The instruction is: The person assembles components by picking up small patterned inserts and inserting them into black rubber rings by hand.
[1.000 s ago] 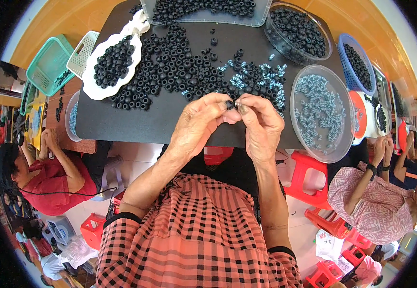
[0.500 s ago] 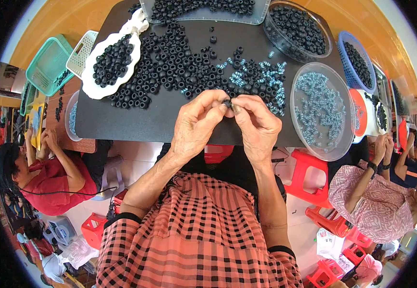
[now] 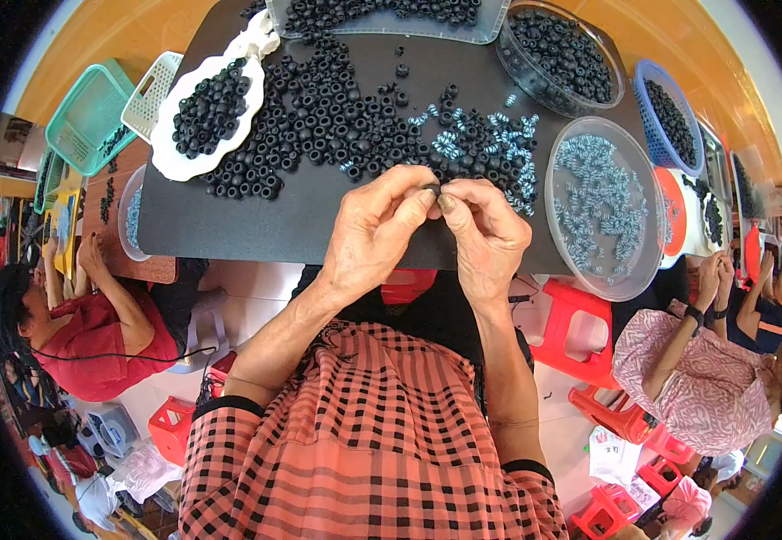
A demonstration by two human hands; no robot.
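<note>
Bead (image 3: 432,188): black, mostly hidden, above dark tabletop (image 3: 229,229)
Left hand (image 3: 375,223): thumb and forefinger pinched on bead
Right hand (image 3: 488,227): fingertips just beside; cannot tell if gripping
Loose beads (image 3: 323,135): heaped beyond

Table (image 3: 229,229) — beads (image 3: 319,130) loose across the middle, coils (image 3: 445,146) among them toward the right. Left of heap: plate (image 3: 175,162), beads on it. Far edge: tray (image 3: 490,25), beads in it. Far right corner: bowl (image 3: 548,97) of beads; tub (image 3: 625,286) of coils nearer. Left hand (image 3: 368,225), right hand (image 3: 492,229) before the heap — stool (image 3: 575,306) on the floor (image 3: 265,301), right.
</note>
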